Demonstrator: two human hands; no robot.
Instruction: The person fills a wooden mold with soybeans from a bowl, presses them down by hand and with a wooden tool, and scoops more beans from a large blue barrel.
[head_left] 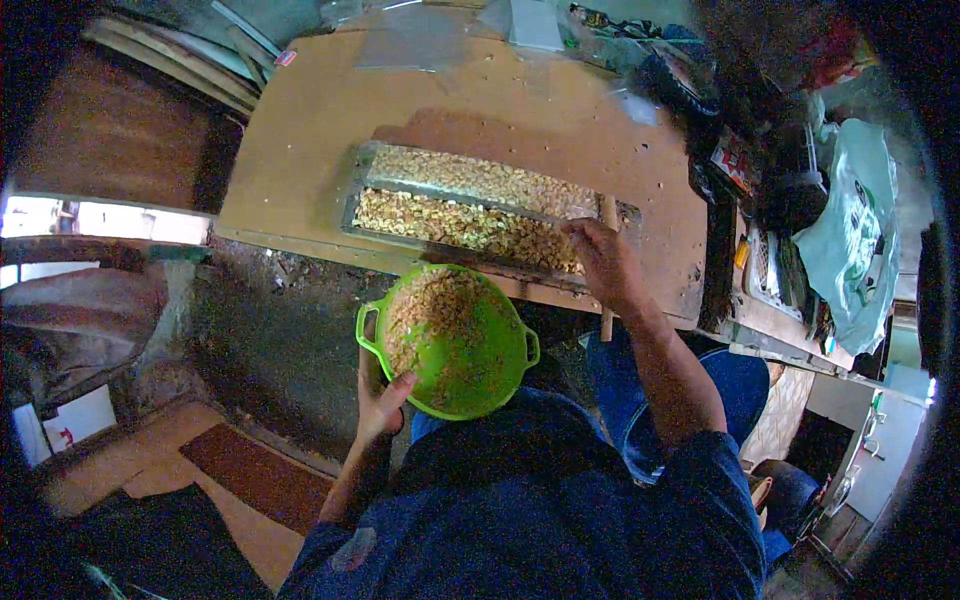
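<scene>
My left hand (385, 402) grips the lower left rim of a bright green round basin (495, 375) with two loop handles, its thumb over the edge. The basin tilts towards me at the table's front edge, and small tan pieces (430, 305), like chopped nuts, lie mostly in its upper left. My right hand (602, 262) hangs over the right end of a long, shallow two-channel tray (350, 212), fingers drawn together; what they hold, if anything, is hidden. Similar tan pieces fill both channels. Beside that hand, a wooden stick (607, 325) crosses the tray's right end and overhangs the table edge.
The tray rests on a tan wooden table (300, 130) with scattered crumbs. Clear plastic sheets (410, 45) lie at its far side. Clutter and a pale green plastic bag (850, 230) crowd the right. Boards (175, 60) lean at the far left.
</scene>
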